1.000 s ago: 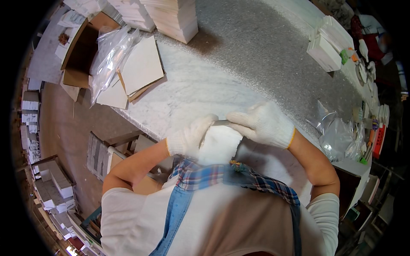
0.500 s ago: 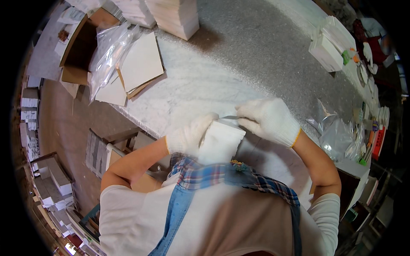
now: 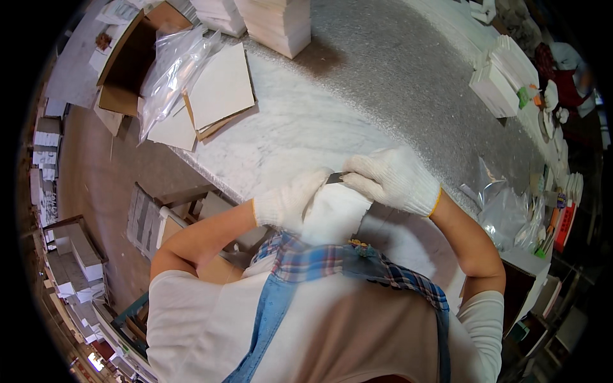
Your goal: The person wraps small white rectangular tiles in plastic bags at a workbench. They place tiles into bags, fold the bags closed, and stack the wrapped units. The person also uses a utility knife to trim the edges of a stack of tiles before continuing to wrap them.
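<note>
Both of my hands wear white knit gloves. My left hand [image 3: 292, 199] is wrapped round the left side of a white block-like piece [image 3: 334, 214], which has an uneven right edge and stands close to my apron. Between the fingers of my right hand [image 3: 394, 181] a thin dark flat strip, like a small blade [image 3: 335, 178], is pinched. It lies at the far edge of the white piece, close to my left fingertips. Whether the piece is one block or several layers, I cannot tell.
The marble-patterned tabletop [image 3: 281, 137] carries cardboard sheets [image 3: 223, 89], clear plastic bags [image 3: 169, 80] and an open carton [image 3: 121, 67] at far left. Tall white stacks [image 3: 278, 29] stand at the back. More plastic bags [image 3: 504, 214] lie right; white slabs [image 3: 495, 89] stand far right.
My right hand has moved left and slightly nearer, bringing the dark strip down to the far edge of the white piece. My left hand keeps its hold. The view has shifted slightly.
</note>
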Motion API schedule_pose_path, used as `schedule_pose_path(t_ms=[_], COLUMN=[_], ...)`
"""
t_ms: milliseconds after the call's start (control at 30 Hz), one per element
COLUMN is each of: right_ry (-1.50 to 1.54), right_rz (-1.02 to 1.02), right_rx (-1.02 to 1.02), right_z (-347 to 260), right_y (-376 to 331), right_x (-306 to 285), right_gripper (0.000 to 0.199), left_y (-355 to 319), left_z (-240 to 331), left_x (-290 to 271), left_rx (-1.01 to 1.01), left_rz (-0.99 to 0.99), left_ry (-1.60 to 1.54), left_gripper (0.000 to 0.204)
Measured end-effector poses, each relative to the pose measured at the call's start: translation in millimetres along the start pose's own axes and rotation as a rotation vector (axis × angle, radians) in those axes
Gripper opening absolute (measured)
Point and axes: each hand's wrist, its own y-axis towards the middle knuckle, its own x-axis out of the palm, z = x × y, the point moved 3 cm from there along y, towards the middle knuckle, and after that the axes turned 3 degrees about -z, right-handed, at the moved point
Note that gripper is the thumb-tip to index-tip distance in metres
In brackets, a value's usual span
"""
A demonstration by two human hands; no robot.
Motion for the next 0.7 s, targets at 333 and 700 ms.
schedule_pose_path(t_ms=[333, 700], right_ry=[-0.110, -0.106], right_rz=[0.178, -0.011], right_rx=[-0.136, -0.135], right_z=[-7.5, 1.8], right_y=[0.8, 3.3], right_x=[-2.1, -6.8], right_gripper=[0.017, 0.018], left_y=[-3.0, -3.6], left_z=[-1.6, 0.9], left_x=[-0.1, 0.5], left_rx=[-0.007, -0.009], left_rz=[0.005, 0.032], left_ry=[0.014, 0.071], left_gripper=[0.086, 0.074])
